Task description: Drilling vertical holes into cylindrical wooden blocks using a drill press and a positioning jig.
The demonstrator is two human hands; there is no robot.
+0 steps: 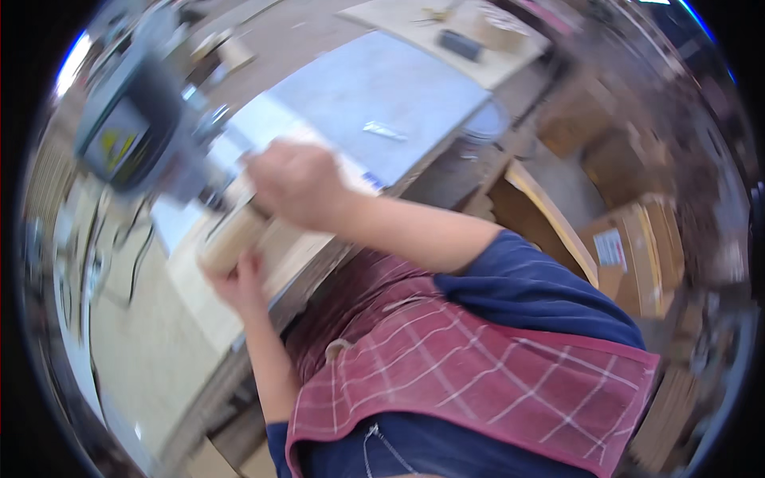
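Work at a drill-press-like machine, seen from above; motion blur softens much of the detail. The pale wooden workpiece [233, 241] lies at the near side of the machine head [131, 131], just beside its metal tip [212, 199], above a light board [288, 253] on the counter [143, 350]. The left hand [239, 280] holds the workpiece at its near end, fingers bent against the wood. The right hand [296, 185] is curled into a fist by the far end of the workpiece; whether it grips anything cannot be told. Beyond the right hand, a blue-grey sheet [358, 92] bears a small clear packet [385, 131]. A dark block [460, 45] lies farther back. The person wears a red checked apron [478, 366] over a navy shirt [550, 283]; an open cardboard box [641, 259] stands at the right.
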